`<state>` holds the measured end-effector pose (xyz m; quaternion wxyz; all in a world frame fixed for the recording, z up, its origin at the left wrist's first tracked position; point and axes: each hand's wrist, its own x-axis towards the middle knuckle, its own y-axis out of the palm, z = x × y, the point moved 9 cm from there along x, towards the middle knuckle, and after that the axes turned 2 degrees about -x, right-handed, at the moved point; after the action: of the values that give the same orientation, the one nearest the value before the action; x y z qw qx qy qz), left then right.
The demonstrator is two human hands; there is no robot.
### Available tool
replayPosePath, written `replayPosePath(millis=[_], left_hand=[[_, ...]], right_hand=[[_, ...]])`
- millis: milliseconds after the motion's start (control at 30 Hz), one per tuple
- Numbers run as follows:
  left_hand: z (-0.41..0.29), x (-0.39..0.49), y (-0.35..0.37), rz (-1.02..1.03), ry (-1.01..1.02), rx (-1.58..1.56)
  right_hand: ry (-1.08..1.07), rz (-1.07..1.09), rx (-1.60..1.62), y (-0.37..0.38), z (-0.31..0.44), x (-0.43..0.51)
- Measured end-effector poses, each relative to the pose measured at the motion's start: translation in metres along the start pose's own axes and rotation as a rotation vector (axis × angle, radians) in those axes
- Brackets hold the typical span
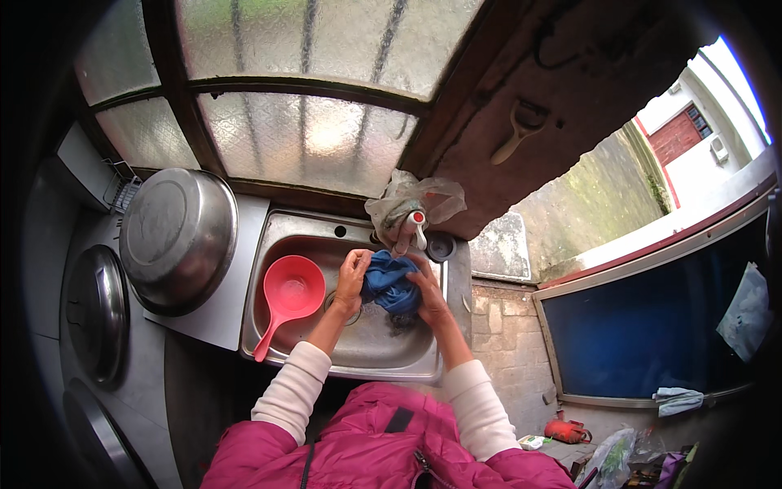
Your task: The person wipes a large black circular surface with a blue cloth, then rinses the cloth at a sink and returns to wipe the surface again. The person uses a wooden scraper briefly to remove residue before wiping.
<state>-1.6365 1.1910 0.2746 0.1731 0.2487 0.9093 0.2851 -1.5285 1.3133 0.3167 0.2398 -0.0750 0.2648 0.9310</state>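
Over a stainless steel sink (366,364), a bunched blue cloth (391,284) is held between both of my hands. My left hand (352,278) grips its left side and my right hand (429,292) its right side. Just beyond the cloth stands a faucet (412,229) with a red-marked handle, its base wrapped in a clear plastic bag. A dark, mesh-like clump (401,322) lies in the basin below the cloth. In the left part of the sink rests a red plastic dipper (294,287), its handle towards me.
Left of the sink, a large metal basin (177,241) sits upside down, with metal lids (98,315) beside it. A small dark round container (441,246) stands at the sink's back right corner. A frosted window (311,134) rises behind, and a peeler (519,129) hangs on the wall.
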Motion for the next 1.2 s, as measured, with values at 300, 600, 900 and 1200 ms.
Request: replayPosePath(millis=[300, 600, 900, 1200], left_hand=[[0.094, 0.013, -0.009, 0.042, -0.549, -0.478], [0.088, -0.020, 0.006, -0.248, -0.536, -0.386], [0.090, -0.025, 0.003, -0.266, -0.603, -0.264], [0.071, -0.018, 0.004, -0.134, -0.540, -0.085]], right_hand=[[-0.688, -0.052, -1.411, 0.105, 0.001, -0.033], [-0.451, -0.284, -1.588, 0.061, 0.010, 0.013], [-0.484, -0.478, -1.615, 0.056, 0.023, 0.007], [-0.412, -0.450, -1.642, 0.060, 0.014, -0.001]])
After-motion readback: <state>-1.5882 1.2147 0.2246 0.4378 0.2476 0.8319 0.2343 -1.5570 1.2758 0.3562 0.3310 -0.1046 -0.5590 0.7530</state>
